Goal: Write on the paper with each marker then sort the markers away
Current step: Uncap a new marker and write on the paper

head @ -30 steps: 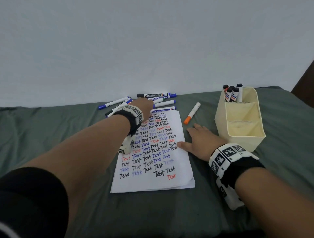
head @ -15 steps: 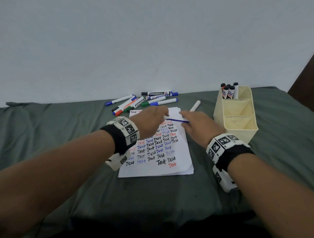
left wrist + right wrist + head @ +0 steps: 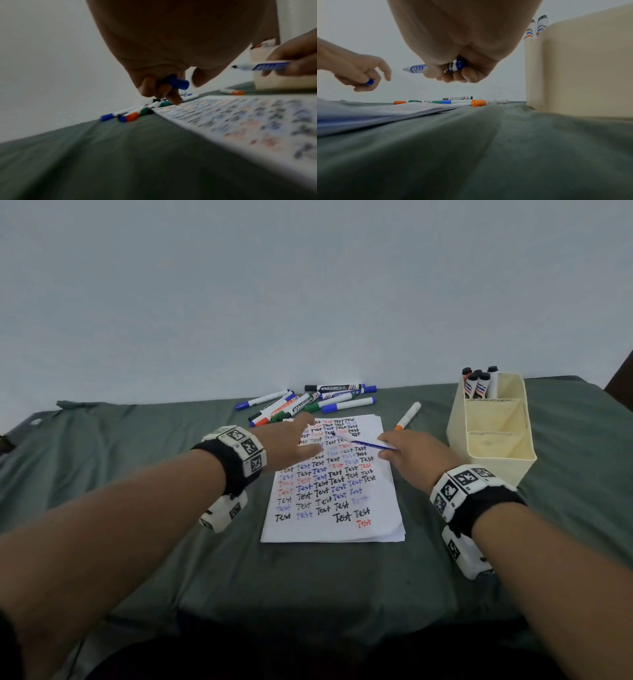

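A stack of white paper point(image 3: 334, 529) covered in "Test" words lies in the middle of the green cloth. My right hand point(image 3: 416, 455) grips an uncapped blue marker point(image 3: 368, 444) point(image 3: 418, 69) point(image 3: 260, 66), its tip pointing left above the paper's upper part. My left hand point(image 3: 291, 445) hovers over the paper's top left and holds the blue cap point(image 3: 178, 82) point(image 3: 369, 82) in its curled fingers. Several loose markers point(image 3: 308, 402) lie beyond the paper. An orange-capped marker point(image 3: 407, 416) point(image 3: 488, 102) lies to the paper's right.
A cream organiser point(image 3: 493, 436) point(image 3: 578, 65) with three compartments stands at the right; several markers point(image 3: 478, 383) stand in its far compartment. A pale wall rises just behind the marker pile. Green cloth point(image 3: 137, 474) covers the surface.
My left hand fetched a blue marker from the pile and brought it over the paper. My right hand took its body; the cap came off and stays in my left hand.
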{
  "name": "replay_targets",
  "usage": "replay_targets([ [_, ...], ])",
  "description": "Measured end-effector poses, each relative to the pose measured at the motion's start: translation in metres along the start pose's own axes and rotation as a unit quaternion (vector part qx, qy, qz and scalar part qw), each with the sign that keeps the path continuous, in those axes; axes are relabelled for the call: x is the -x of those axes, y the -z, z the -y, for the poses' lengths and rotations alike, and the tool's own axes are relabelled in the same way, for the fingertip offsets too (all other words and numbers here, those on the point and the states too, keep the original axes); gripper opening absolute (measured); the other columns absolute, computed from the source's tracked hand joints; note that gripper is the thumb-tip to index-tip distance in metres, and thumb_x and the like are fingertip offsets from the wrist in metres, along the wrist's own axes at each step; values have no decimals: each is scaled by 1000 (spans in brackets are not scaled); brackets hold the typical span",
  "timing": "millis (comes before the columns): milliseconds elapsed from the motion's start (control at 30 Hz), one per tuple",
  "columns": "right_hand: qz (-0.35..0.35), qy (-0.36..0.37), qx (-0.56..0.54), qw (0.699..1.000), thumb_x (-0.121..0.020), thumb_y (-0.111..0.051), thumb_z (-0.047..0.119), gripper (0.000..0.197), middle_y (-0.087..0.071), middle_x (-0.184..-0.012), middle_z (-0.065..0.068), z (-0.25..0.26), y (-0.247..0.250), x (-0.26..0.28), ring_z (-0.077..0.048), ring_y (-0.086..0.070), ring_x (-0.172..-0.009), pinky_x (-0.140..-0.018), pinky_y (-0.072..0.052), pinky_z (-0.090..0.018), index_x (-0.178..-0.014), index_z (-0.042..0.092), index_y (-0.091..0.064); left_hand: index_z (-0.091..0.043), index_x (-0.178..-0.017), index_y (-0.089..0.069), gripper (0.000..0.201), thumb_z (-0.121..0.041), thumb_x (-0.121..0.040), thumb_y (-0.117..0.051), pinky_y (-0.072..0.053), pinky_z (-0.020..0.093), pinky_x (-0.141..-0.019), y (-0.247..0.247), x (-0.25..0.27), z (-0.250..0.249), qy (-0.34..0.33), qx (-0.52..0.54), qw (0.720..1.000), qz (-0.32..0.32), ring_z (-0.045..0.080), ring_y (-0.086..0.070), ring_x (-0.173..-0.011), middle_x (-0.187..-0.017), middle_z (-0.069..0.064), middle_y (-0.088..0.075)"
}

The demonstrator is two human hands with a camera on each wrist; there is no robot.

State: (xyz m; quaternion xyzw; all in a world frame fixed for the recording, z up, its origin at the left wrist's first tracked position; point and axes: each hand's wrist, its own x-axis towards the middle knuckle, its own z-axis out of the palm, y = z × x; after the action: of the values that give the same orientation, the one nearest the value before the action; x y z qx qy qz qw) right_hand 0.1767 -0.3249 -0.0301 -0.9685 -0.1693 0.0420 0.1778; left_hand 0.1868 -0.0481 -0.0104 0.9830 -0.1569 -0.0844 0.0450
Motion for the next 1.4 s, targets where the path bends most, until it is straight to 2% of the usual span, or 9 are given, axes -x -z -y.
replay_targets([
  [133,4,-9,8,1000,-105,-50,38,35,-64,-127,-8,-2,-4,-5,-23,-59,-104,-84,-45,-33,-135,22,-55,-15,-130,-30,37,-9,-96,-42,-47,41,-57,0,22,57,89,-66,994,24,24,-50,-59,-90,17,-64],
  [267,3,-18,14,1000,-104,-50,39,34,-64,-126,-9,-4,-7,-8,-23,-60,-101,-82,-45,-33,-134,23,-55,-18,-105,-46,11,-14,-97,-52,-41,30,-70,7,45,94,91,-184,975,83,27,-57,-83,-101,12,-62],
  [367,3,-22,10,1000,-104,-50,39,34,-64,-127,-11,-5,-8,-9,-26,-61,-108,-84,-44,-35,-134,23,-55,-11,-107,-68,16,-15,-92,-65,-41,28,-85,4,48,113,49,-178,980,71,27,-56,-108,-115,10,-58],
  [700,-4,-22,7,1000,-105,-50,35,36,-62,-129,-12,-8,-11,-9,-28,-59,-113,-85,-42,-33,-137,20,-54,-18,-136,-54,46,-18,-93,-67,-45,31,-86,-15,42,107,100,-70,992,34,18,-57,-100,-110,-1,-64],
  [800,-5,-24,0,1000,-105,-50,36,37,-62,-131,-12,-8,-11,-9,-28,-59,-113,-84,-42,-33,-138,21,-53,-25,-144,-50,56,-31,-92,-70,-46,37,-100,-12,43,103,113,-64,991,9,22,-58,-117,-130,1,-62],
  [967,-47,1,-23,999,-106,-46,29,40,-62,-133,-12,-9,-11,-7,-29,-62,-109,-82,-46,-35,-145,35,-41,-36,-144,-49,65,-60,-86,-64,-34,48,-114,-10,42,64,32,-43,989,-138,23,-42,-137,-149,-2,-49],
  [1167,-81,32,-11,996,-106,-47,22,43,-56,-138,-9,-10,-11,-5,-28,-56,-121,-95,-42,-34,-148,31,-45,-57,-150,2,112,-107,-53,-20,-7,64,-119,-49,27,-7,36,-54,997,51,31,9,-153,-167,-10,13],
  [1300,-42,36,3,998,-93,-68,30,68,-48,-139,-3,-10,-8,-3,-23,-51,-125,-101,-44,-36,-152,34,-34,-68,-138,20,111,-111,-46,-24,8,74,-110,-74,23,-10,66,-34,988,132,33,29,-148,-160,-16,32],
  [1400,-59,62,-35,996,-87,-76,21,80,-49,-125,3,-7,-8,-3,-13,-49,-105,-93,-42,-28,-153,31,-33,-73,-131,25,109,-111,-45,-28,11,73,-109,-78,22,-8,73,-21,986,148,33,30,-147,-158,-17,35],
])
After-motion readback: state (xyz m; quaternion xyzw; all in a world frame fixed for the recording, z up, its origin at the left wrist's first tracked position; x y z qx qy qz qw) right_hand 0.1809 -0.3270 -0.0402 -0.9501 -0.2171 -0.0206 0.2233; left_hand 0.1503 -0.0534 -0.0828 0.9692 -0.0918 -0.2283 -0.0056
